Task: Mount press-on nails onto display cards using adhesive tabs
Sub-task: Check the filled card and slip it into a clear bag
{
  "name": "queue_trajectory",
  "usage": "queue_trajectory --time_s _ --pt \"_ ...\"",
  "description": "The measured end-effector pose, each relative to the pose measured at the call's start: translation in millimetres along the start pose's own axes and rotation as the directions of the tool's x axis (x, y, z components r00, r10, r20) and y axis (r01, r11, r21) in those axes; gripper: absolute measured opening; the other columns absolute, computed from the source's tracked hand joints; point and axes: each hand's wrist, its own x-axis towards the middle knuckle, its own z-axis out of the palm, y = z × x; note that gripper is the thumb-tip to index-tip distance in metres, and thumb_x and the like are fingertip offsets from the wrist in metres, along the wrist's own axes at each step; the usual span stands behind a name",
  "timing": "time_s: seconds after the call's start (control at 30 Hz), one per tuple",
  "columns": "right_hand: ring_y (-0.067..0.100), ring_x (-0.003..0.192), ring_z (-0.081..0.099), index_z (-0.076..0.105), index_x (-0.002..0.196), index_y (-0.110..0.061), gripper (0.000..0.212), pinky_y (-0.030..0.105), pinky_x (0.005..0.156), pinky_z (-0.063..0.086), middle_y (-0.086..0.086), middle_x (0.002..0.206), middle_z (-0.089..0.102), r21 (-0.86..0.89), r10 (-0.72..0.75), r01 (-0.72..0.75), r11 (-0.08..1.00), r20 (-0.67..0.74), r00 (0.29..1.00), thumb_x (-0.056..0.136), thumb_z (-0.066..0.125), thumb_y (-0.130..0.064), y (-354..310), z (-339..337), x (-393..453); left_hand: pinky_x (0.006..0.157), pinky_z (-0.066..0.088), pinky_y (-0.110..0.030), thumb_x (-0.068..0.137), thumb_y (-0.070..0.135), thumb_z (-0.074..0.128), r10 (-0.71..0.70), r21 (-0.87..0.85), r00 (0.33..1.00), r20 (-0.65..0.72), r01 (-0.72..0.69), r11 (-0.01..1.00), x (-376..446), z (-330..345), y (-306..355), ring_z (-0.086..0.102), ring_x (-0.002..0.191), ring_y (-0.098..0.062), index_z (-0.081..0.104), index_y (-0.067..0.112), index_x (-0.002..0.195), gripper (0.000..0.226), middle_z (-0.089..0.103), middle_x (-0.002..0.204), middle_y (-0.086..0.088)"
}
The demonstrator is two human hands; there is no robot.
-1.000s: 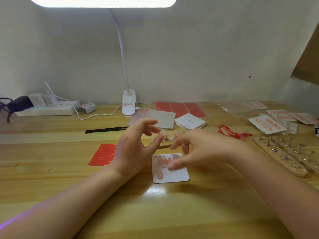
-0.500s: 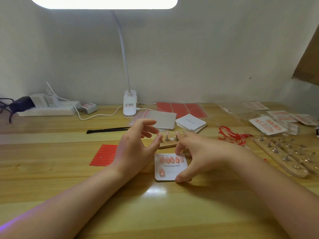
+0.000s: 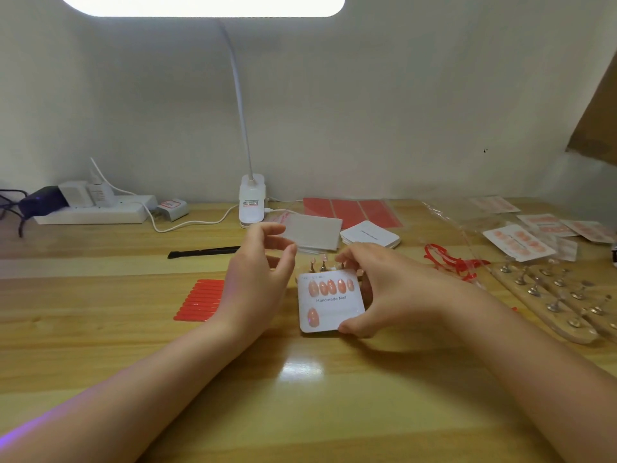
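Observation:
A white display card [image 3: 334, 307] printed "Handmade Nail" sits at the middle of the wooden table, its far edge tilted up a little. It carries several pink press-on nails [image 3: 330, 286] in its top row and one pink nail [image 3: 313, 317] lower left. My right hand [image 3: 394, 289] grips the card's right side, thumb at the near corner and fingers over the far edge. My left hand [image 3: 257, 279] hovers just left of the card, fingers loosely curled and holding nothing. A small nail stand [image 3: 320, 264] with pink nails on pegs stands right behind the card.
A red adhesive tab sheet [image 3: 200, 300] lies left of my left hand. Behind are a black tool [image 3: 203, 252], clear sleeves [image 3: 315, 232], a stack of blank cards [image 3: 370, 234] and a lamp base [image 3: 252, 200]. Wooden nail holders [image 3: 551, 297], bagged finished cards [image 3: 519, 242] and red scraps [image 3: 450, 259] fill the right.
My right hand went from pressing fingertips on the card's top row to gripping the card's right edge, and the card has tipped up slightly. My left hand has stayed in place.

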Motion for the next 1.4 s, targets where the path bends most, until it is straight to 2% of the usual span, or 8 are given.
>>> queue_trajectory --time_s 0.23,0.4,0.63,0.8,0.9,0.97,1.13,1.4 --pt "-0.008 0.092 0.049 0.037 0.138 -0.024 0.090 0.008 0.067 0.044 -0.018 0.118 0.037 0.045 -0.189 0.207 0.977 -0.262 0.946 0.065 0.083 -0.046 -18 -1 0 0.076 0.058 -0.042 0.095 0.022 0.059 -0.089 -0.151 0.985 -0.149 0.066 0.986 9 -6 9 0.064 0.093 -0.009 0.049 0.028 0.114 0.023 0.060 0.101 0.011" --pt "-0.004 0.092 0.049 0.041 0.138 -0.019 0.086 0.009 0.070 0.044 -0.013 0.118 0.040 0.058 -0.255 0.306 0.950 -0.417 0.872 0.066 0.085 -0.037 -30 5 -1 0.088 0.055 -0.044 0.090 0.024 0.065 -0.226 -0.371 0.939 -0.259 0.119 0.921 17 -11 17 0.066 0.099 -0.013 0.052 0.030 0.105 0.021 0.066 0.102 0.006" --pt "0.002 0.096 0.058 0.021 0.150 -0.029 0.108 0.020 0.076 0.055 -0.009 0.134 0.039 0.341 -0.074 0.283 0.897 -0.515 0.854 0.066 0.089 -0.022 -48 22 -2 0.092 0.054 -0.044 0.091 0.026 0.065 -0.296 -0.445 0.906 -0.304 0.139 0.885 21 -14 17 0.065 0.102 -0.015 0.052 0.031 0.102 0.017 0.065 0.106 0.003" --pt "0.009 0.085 0.071 0.017 0.151 -0.024 0.107 0.030 0.065 0.060 -0.003 0.118 0.060 0.812 0.204 0.091 0.576 -0.251 0.946 0.070 0.084 -0.002 -54 29 0 0.091 0.054 -0.044 0.091 0.027 0.064 -0.257 -0.378 0.906 -0.336 0.121 0.918 20 -14 17 0.064 0.102 -0.013 0.051 0.032 0.103 0.018 0.065 0.104 0.007" --pt "0.022 0.083 0.073 0.043 0.134 -0.007 0.066 0.031 0.058 0.057 0.013 0.109 0.068 0.972 0.167 0.014 0.234 -0.054 0.984 0.077 0.073 0.008 -55 26 3 0.085 0.056 -0.048 0.091 0.028 0.065 -0.235 -0.354 0.922 -0.308 0.118 0.928 15 -11 17 0.064 0.100 -0.013 0.051 0.034 0.103 0.020 0.065 0.103 0.010" --pt "0.021 0.078 0.073 0.059 0.114 -0.007 0.031 0.031 0.055 0.056 0.009 0.098 0.072 0.988 0.112 0.008 0.152 -0.025 0.993 0.086 0.066 0.003 -56 25 4 0.083 0.056 -0.040 0.090 0.028 0.065 -0.196 -0.323 0.932 -0.304 0.093 0.942 13 -8 16 0.063 0.099 -0.010 0.051 0.034 0.104 0.021 0.064 0.103 0.010" --pt "0.015 0.067 0.071 0.066 0.093 -0.010 0.017 0.028 0.047 0.053 0.000 0.075 0.074 0.984 0.136 0.030 0.175 -0.054 0.989 0.093 0.054 0.003 -53 17 3 0.065 0.054 -0.022 0.092 0.025 0.064 -0.101 -0.289 0.951 -0.292 0.012 0.957 14 -11 18 0.064 0.078 -0.002 0.051 0.037 0.103 0.021 0.064 0.099 0.011" --pt "0.018 0.072 0.071 0.064 0.094 -0.010 0.015 0.025 0.047 0.050 0.009 0.094 0.071 0.930 0.205 0.230 0.288 -0.294 0.934 0.091 0.055 0.001 -42 -19 -3 0.076 0.048 -0.015 0.091 0.020 0.065 0.291 -0.087 0.928 -0.232 -0.318 0.944 15 -23 32 0.063 0.088 -0.004 0.052 0.028 0.107 0.022 0.066 0.101 0.012"
